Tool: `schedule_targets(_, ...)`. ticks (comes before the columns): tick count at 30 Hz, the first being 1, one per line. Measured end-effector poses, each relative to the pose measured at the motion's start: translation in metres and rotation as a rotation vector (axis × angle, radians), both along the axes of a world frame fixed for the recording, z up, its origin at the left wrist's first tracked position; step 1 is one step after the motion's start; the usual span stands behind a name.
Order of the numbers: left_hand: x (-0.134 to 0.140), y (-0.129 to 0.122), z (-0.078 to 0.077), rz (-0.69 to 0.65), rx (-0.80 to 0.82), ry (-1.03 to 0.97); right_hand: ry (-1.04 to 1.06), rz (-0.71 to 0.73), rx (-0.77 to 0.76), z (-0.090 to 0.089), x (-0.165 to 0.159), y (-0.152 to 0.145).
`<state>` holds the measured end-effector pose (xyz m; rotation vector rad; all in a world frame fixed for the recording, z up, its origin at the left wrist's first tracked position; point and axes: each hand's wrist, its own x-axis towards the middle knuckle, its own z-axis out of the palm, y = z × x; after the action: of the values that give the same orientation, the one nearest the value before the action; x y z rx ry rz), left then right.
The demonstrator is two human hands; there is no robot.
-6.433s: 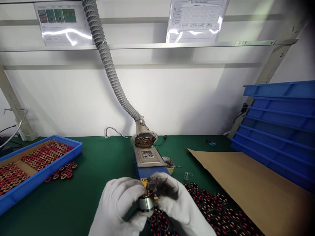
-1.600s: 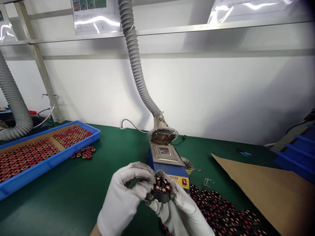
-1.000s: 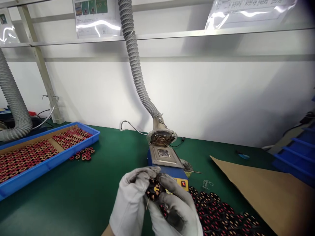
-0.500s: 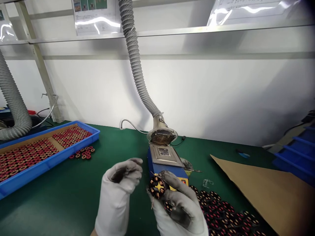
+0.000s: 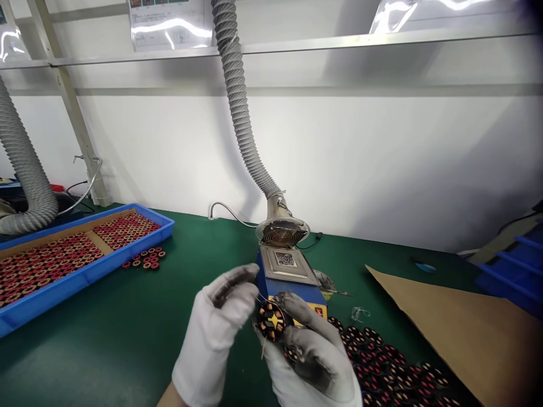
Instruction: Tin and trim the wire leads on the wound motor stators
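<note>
My right hand point(image 5: 314, 350), in a white glove with blackened fingers, grips a small round wound motor stator point(image 5: 271, 320) with a yellow star-shaped centre and copper windings. A second stator point(image 5: 292, 353) is tucked lower in the same palm, partly hidden by the fingers. Thin wire ends stick out from the held stator. At its upper left, my gloved left hand point(image 5: 231, 297) is closed in a pinch on a thin wire point(image 5: 260, 298); the fingertips partly hide the contact. Just behind both hands stands a blue heated box point(image 5: 292, 288) with a metal top plate.
Several loose stators point(image 5: 382, 362) are heaped at right beside a brown cardboard sheet point(image 5: 458, 328). A blue tray point(image 5: 85, 277) of stators stands at left, with a small pile point(image 5: 148, 258) beside it. An extraction hose point(image 5: 241, 113) hangs over the box. Blue bins point(image 5: 513, 277) stand far right.
My left hand has moved right and slightly up, reaching the stator's wire and closing its fingers there. My right hand keeps its hold on the stators. The view has shifted slightly.
</note>
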<state>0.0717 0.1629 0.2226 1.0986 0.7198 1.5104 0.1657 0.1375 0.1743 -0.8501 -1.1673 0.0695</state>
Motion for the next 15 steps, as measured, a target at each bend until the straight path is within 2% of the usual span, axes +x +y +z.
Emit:
schedule_targets(3, 0.004, -0.001, 0.000, -0.038, -0.042, 0.097, -0.069, -0.005, 0.019, -0.003, 0.002, 0.001)
schedule_targets(7, 0.009, 0.000, -0.002, 0.026, -0.026, -0.148, -0.149, -0.055, 0.094, -0.006, 0.002, 0.005)
schedule_targets(9, 0.005, 0.001, -0.001, 0.087, 0.048, -0.300, -0.111, -0.051, 0.088, -0.004, 0.001, 0.006)
schedule_targets(11, -0.006, 0.001, 0.001, 0.178, 0.115, -0.365, -0.053, -0.018, 0.057, -0.001, 0.001, 0.005)
schedule_targets(13, -0.021, -0.004, -0.002, 0.278, 0.141, -0.261, 0.012, 0.055, 0.001, 0.003, 0.005, 0.005)
schedule_targets(15, -0.041, -0.015, -0.013, 0.330, 0.183, 0.039, 0.079, 0.158, -0.070, 0.007, 0.016, 0.008)
